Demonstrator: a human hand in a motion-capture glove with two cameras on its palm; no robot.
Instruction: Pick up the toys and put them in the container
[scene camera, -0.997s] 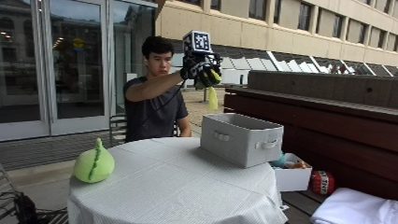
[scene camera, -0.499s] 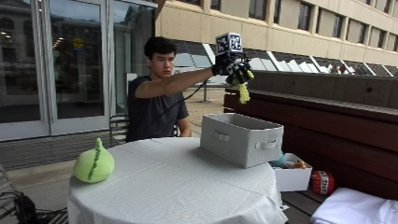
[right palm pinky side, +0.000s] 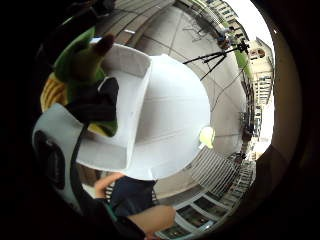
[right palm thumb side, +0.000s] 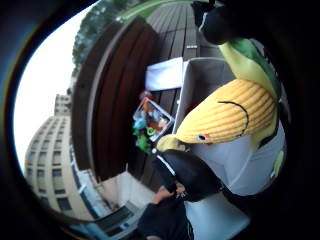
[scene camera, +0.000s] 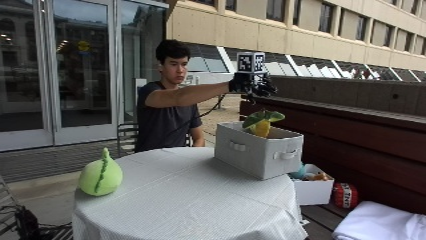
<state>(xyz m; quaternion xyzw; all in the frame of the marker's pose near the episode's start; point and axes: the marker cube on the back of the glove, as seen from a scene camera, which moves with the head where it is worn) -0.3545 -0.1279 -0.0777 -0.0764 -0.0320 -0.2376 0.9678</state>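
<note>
As the outside view shows, the hand (scene camera: 251, 86) hangs above the container (scene camera: 256, 152), fingers spread and holding nothing. The corn toy (scene camera: 261, 123) sits at the container's mouth, apart from the hand. The green toy (scene camera: 100, 176) lies on the tabletop (scene camera: 186, 200), well away from the container. It looks soft and light, so grab round its middle. Little-finger view: a glove finger crosses the corn toy over the container, hiding part of it. Thumb view: contact unclear.

container (scene camera: 258, 156) - grey fabric, matt | corn toy (scene camera: 261, 123) - plush | tablecloth (scene camera: 180, 205) - woven cloth
</note>
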